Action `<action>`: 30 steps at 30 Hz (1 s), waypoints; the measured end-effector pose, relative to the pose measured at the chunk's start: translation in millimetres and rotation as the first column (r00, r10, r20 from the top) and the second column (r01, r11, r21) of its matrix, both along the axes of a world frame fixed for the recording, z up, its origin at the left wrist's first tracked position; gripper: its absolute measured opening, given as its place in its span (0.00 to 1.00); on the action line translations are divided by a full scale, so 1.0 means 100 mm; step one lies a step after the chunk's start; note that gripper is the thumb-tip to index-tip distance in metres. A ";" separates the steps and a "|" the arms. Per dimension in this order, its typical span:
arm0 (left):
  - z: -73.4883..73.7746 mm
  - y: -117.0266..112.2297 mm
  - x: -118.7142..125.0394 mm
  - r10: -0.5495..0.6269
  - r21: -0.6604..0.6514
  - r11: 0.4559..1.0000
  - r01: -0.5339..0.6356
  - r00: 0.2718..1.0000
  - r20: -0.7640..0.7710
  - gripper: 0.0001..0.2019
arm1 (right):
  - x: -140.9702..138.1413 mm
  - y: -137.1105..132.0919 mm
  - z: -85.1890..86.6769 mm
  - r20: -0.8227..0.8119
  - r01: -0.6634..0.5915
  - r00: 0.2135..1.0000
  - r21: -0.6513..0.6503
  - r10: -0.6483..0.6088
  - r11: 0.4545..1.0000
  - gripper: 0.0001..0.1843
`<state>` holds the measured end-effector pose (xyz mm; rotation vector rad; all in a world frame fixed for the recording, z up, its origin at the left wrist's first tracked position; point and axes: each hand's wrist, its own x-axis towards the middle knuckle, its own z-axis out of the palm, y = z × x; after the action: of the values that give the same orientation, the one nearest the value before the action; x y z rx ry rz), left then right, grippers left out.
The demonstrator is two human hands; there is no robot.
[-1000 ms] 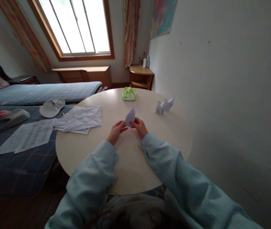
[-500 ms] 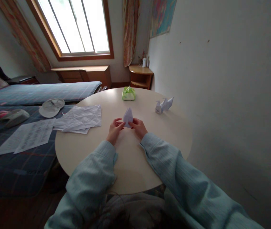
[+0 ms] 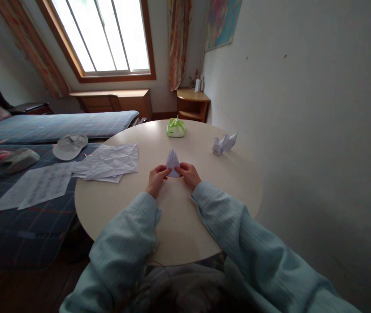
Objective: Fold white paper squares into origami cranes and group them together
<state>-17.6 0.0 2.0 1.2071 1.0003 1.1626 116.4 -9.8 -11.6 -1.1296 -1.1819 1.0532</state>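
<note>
Between my two hands is a small piece of folded white paper [image 3: 172, 160], pointed at the top and standing over the middle of the round table [image 3: 185, 226]. My left hand [image 3: 157, 178] pinches its lower left side, thumb toward me. On the lower right side, my right hand [image 3: 189, 174] grips it the same way. Parts of the fingers behind the paper are hidden. Beyond my right hand, folded white paper figures [image 3: 225, 144] shaped like birds stand on the table.
A green tissue pack [image 3: 175, 128] lies at the table's far side. Creased white sheets [image 3: 113, 161] overlap the table's left edge. On the plaid bed [image 3: 25, 234] are printed sheets [image 3: 38, 184] and a white cap [image 3: 70, 146]. A wall [image 3: 319, 143] rises to the right.
The folded paper has shifted slightly left and down, and its tip now looks narrower with a split showing. Both hands keep their grip, with only small finger movements.
</note>
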 end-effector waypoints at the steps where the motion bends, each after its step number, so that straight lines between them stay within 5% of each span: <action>1: -0.01 0.00 0.01 -0.025 -0.014 1.000 0.026 1.000 0.015 0.12 | 0.00 0.00 -0.01 -0.012 -0.002 1.000 -0.009 0.002 1.000 0.17; 9: -0.03 0.00 0.06 -0.124 0.011 0.992 0.124 0.986 0.113 0.18 | -0.03 -0.02 -0.01 -0.084 -0.120 0.990 -0.052 0.115 0.991 0.16; 22: 0.00 -0.02 0.06 -0.109 0.008 0.994 0.109 0.986 0.123 0.15 | -0.04 0.00 -0.03 0.005 0.028 1.000 0.043 -0.029 0.999 0.18; 30: 0.00 -0.05 0.06 -0.158 -0.037 0.986 0.165 0.977 0.145 0.21 | -0.08 -0.04 -0.02 -0.042 -0.167 0.985 0.057 0.169 0.984 0.18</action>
<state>-11.2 -4.7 1.8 1.1288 0.8042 1.0739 108.6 -13.4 -13.2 -0.9716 -1.2780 1.1627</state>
